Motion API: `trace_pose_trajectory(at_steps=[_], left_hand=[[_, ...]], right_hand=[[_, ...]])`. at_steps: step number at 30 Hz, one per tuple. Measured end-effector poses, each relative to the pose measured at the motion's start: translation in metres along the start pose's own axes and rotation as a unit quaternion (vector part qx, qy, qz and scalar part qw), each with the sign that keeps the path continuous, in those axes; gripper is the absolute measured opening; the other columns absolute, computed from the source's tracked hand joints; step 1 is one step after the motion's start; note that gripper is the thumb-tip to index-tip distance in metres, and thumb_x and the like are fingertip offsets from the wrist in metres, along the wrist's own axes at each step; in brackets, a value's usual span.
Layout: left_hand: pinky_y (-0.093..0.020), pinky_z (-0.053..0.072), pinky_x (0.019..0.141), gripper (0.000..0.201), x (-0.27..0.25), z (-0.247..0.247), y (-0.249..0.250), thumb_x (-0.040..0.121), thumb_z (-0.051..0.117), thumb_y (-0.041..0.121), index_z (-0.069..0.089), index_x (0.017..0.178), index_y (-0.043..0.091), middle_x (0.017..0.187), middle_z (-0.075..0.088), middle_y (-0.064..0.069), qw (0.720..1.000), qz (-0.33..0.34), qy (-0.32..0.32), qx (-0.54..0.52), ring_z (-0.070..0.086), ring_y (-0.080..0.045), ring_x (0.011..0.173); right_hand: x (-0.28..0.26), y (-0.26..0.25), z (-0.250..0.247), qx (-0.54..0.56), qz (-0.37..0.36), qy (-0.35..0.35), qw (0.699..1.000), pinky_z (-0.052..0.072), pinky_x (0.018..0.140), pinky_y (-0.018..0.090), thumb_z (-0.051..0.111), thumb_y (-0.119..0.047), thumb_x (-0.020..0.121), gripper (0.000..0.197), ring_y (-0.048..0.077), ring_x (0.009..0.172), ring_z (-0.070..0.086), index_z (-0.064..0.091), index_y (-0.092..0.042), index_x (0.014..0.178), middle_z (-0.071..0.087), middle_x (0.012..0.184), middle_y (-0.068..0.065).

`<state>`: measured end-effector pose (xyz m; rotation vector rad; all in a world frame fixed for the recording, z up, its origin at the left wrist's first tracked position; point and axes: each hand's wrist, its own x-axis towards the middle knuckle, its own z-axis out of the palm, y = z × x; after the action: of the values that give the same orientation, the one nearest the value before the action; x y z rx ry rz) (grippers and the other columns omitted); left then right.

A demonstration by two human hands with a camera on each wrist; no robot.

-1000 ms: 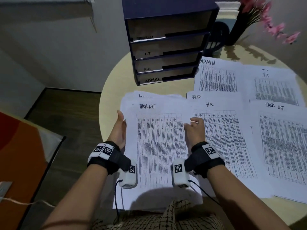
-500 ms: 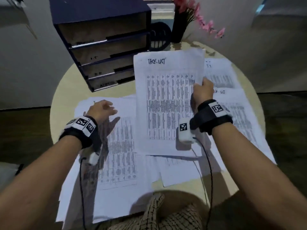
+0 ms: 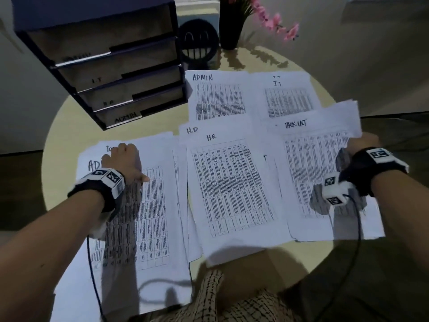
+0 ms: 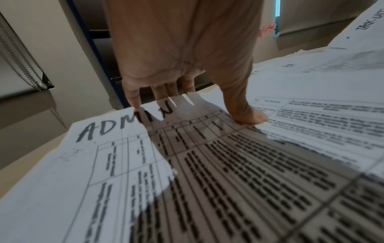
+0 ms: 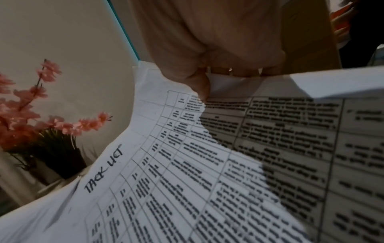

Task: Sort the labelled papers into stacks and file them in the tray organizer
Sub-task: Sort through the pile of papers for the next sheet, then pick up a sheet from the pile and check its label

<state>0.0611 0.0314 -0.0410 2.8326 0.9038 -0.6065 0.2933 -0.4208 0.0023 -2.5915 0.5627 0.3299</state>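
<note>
Round table carries everything. Tray organizer sits at the far left edge, four slots, lower three labelled IT, HR, ADMIN; top label unreadable. Papers spread over the rest: ADMIN stack and IT stack at the far side, HR stack in the middle, loose pile at the near left edge, topped by an ADMIN sheet. Left hand rests on that sheet, fingers relaxed, fingertips and thumb pressing down, gripping nothing. Right hand pinches the right edge of a task-list sheet at the right edge of the table, that side lifted. Vase of pink flowers at the far edge.
</note>
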Motion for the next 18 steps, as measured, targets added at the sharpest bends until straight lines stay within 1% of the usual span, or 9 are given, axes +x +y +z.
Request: trace_pose_trajectory(at_steps=[2,4,6,8,10,11,13,16,18], left_hand=[[-0.049,0.035,0.098,0.073,-0.005,0.000,0.001,0.061,0.082,0.043,0.050,0.112,0.003,0.126,0.046,-0.016,1.000,0.004,0.016,-0.002,0.041,-0.035,0.122],[-0.050,0.032,0.101,0.068,-0.008,0.003,-0.001,0.063,0.081,0.040,0.052,0.114,0.004,0.128,0.047,-0.016,0.999,0.014,0.033,-0.014,0.040,-0.035,0.123],[-0.049,0.030,0.103,0.068,-0.009,0.007,-0.005,0.066,0.079,0.038,0.049,0.117,0.006,0.128,0.048,-0.016,0.999,0.017,0.047,-0.021,0.039,-0.035,0.124],[-0.048,0.026,0.105,0.046,-0.011,0.008,-0.008,0.072,0.073,0.025,0.053,0.110,0.010,0.117,0.056,-0.014,0.997,0.023,0.061,-0.042,0.040,-0.034,0.121],[-0.047,0.020,0.108,0.014,-0.013,0.006,-0.010,0.077,0.061,0.010,0.058,0.091,0.013,0.092,0.061,-0.008,0.994,0.031,0.069,-0.078,0.048,-0.032,0.113],[-0.046,0.021,0.108,0.009,-0.014,0.005,-0.012,0.079,0.058,0.008,0.060,0.087,0.013,0.086,0.063,-0.007,0.992,0.041,0.076,-0.097,0.053,-0.032,0.107],[-0.040,0.036,0.102,0.009,-0.014,0.003,-0.016,0.082,0.060,0.011,0.065,0.089,0.008,0.086,0.068,-0.011,0.981,0.064,0.104,-0.151,0.062,-0.031,0.097],[-0.032,0.045,0.084,0.009,-0.018,-0.007,-0.021,0.083,0.062,0.013,0.065,0.085,0.004,0.082,0.066,-0.013,0.956,0.098,0.107,-0.255,0.063,-0.029,0.088],[-0.025,0.041,0.074,0.013,-0.025,-0.015,-0.025,0.085,0.061,0.012,0.063,0.077,0.003,0.077,0.063,-0.013,0.940,0.125,0.090,-0.305,0.059,-0.023,0.079]], right_hand=[[0.004,-0.001,0.009,-0.003,0.009,0.011,1.000,0.040,0.080,0.042,0.047,-0.015,0.092,0.039,0.042,0.104,0.054,0.048,0.007,0.124,0.052,0.128,0.030],[0.000,-0.010,0.023,-0.001,0.013,0.046,0.999,0.040,0.096,0.047,0.051,-0.007,0.087,0.047,0.042,0.123,0.046,0.039,0.007,0.131,0.043,0.137,0.027],[-0.016,-0.026,0.040,-0.006,-0.002,0.091,0.996,0.031,0.108,0.051,0.052,-0.002,0.084,0.058,0.039,0.133,0.034,0.029,0.003,0.137,0.030,0.146,0.023],[-0.041,-0.048,0.063,0.013,-0.076,0.085,0.993,0.023,0.112,0.051,0.050,0.000,0.085,0.061,0.033,0.136,0.029,0.026,-0.004,0.140,0.025,0.148,0.017],[-0.080,-0.071,0.094,0.063,-0.184,0.002,0.981,0.029,0.111,0.047,0.050,-0.003,0.087,0.058,0.030,0.131,0.037,0.027,-0.007,0.141,0.029,0.146,0.014],[-0.104,-0.082,0.110,0.097,-0.235,-0.059,0.965,0.035,0.108,0.043,0.051,-0.005,0.089,0.055,0.027,0.126,0.042,0.029,-0.008,0.140,0.034,0.141,0.013],[-0.160,-0.104,0.138,0.143,-0.295,-0.203,0.923,0.043,0.095,0.031,0.055,-0.009,0.089,0.054,0.018,0.111,0.046,0.031,-0.007,0.138,0.044,0.125,0.008],[-0.230,-0.129,0.176,0.194,-0.289,-0.377,0.858,0.049,0.068,0.014,0.062,-0.005,0.085,0.063,0.015,0.104,0.045,0.029,-0.009,0.138,0.044,0.116,0.002],[-0.257,-0.138,0.198,0.216,-0.272,-0.410,0.843,0.050,0.062,0.021,0.062,-0.002,0.079,0.057,0.022,0.095,0.053,0.038,-0.008,0.130,0.053,0.108,0.007]])
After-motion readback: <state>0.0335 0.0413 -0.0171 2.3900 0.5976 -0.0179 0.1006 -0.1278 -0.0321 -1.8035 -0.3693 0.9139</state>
